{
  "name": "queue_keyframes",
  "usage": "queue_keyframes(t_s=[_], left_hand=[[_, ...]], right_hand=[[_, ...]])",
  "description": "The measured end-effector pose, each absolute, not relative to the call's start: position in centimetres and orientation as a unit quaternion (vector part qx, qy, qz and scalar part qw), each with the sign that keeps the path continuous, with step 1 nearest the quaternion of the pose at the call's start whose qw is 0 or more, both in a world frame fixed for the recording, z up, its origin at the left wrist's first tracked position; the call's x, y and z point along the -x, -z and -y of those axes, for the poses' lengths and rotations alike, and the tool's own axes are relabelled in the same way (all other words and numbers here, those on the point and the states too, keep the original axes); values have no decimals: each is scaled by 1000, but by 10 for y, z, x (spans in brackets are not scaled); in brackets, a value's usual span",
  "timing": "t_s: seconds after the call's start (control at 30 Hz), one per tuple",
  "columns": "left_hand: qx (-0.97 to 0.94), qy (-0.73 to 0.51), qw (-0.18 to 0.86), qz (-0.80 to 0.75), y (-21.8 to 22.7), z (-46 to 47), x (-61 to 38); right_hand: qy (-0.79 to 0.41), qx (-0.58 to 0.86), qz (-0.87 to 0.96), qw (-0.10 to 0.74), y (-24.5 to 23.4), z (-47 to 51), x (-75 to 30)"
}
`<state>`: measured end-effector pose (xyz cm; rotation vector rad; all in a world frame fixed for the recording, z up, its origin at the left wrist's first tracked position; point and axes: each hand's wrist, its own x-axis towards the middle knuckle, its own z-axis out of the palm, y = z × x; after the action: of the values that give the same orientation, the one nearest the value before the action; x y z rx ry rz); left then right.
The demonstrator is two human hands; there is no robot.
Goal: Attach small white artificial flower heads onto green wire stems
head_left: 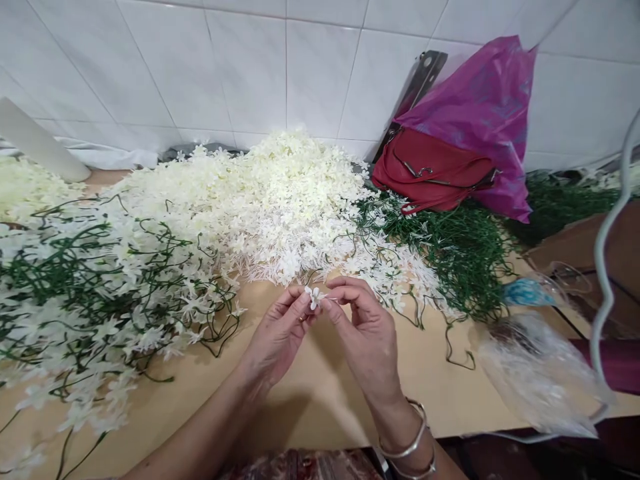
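A small white artificial flower (315,297) is pinched between my two hands, above the front part of the tan table (320,400). My left hand (283,327) grips it from the left with thumb and forefinger. From the right, my right hand (363,327) closes thumb and fingertips at its side, on what looks like a thin white piece of the flower. Just beyond my fingers lies a big heap of loose white blossoms (295,193). White flowers on green stems (115,287) are piled to the left.
Green plastic stems (455,253) lie in a heap on the right. Behind them are a red handbag (430,170) and a purple bag (485,107) against the tiled wall (250,73). A clear plastic bag (540,373) sits at the right edge, near a white cable (603,287).
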<state>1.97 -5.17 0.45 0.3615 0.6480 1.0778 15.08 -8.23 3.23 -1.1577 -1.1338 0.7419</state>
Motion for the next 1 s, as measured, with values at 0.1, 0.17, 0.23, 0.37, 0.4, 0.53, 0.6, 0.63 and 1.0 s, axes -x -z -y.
queue_keyframes(t_s=[0.1, 0.17, 0.23, 0.37, 0.4, 0.53, 0.6, 0.63, 1.0], left_hand=[[-196, -499, 785, -311, -1, 54, -20], [-231, -496, 770, -329, 1, 56, -19], [-259, -493, 755, -346, 1, 59, -18], [-213, -484, 766, -365, 0, 67, -19], [-189, -480, 772, -370, 0, 69, -19], [-184, -477, 766, -390, 3, 77, -16], [-237, -485, 739, -403, 6, 80, -12], [-269, -487, 723, -410, 7, 81, -11], [-495, -432, 638, -400, 17, 80, -2]], right_hand=[[-276, 547, 505, 608, -22, 82, -148], [-235, 568, 522, 592, -15, 84, -148], [-185, 578, 547, 576, -10, 87, -148], [-65, 583, 600, 544, 1, 92, -144], [-33, 584, 612, 533, 4, 93, -142], [-6, 588, 627, 511, 9, 94, -134], [-68, 591, 608, 526, 8, 94, -133], [-101, 595, 590, 536, 7, 93, -133], [-344, 582, 474, 564, 7, 105, -170]])
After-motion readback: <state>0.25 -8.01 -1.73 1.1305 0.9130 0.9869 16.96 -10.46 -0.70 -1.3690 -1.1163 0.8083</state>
